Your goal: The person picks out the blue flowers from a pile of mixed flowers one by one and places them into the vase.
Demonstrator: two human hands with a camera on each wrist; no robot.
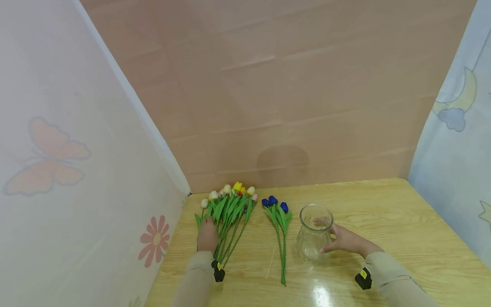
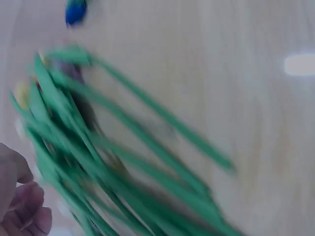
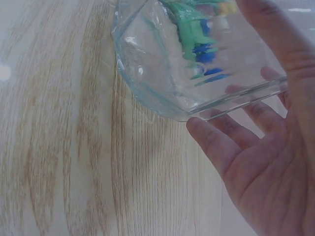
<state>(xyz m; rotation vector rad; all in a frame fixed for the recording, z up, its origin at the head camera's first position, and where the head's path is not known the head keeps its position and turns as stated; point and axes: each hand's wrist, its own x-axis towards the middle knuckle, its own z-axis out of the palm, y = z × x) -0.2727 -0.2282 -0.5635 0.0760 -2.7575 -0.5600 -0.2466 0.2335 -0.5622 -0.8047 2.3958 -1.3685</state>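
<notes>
A bunch of tulips with white, yellow and pink heads point(image 1: 230, 207) lies on the wooden table point(image 1: 391, 221) at the back left. My left hand point(image 1: 207, 235) rests at its left side against the stems and leaves. In the blurred left wrist view the fingers point(image 2: 22, 204) lie loosely curled beside the green stems point(image 2: 123, 167), with nothing in them. A few blue tulips point(image 1: 278, 213) lie to the right. My right hand point(image 1: 344, 240) grips a clear empty glass vase point(image 1: 314, 232) standing upright, thumb on the near side and fingers behind the glass. In the right wrist view the fingers point(image 3: 221, 147) wrap the vase point(image 3: 187, 59).
A thin pale stick point(image 1: 271, 262) lies between the two flower groups. A printed white curtain point(image 1: 76, 170) closes the left side, another point(image 1: 452, 140) the right, and a brown wall point(image 1: 284, 106) stands behind. Bare tabletop lies right of the vase.
</notes>
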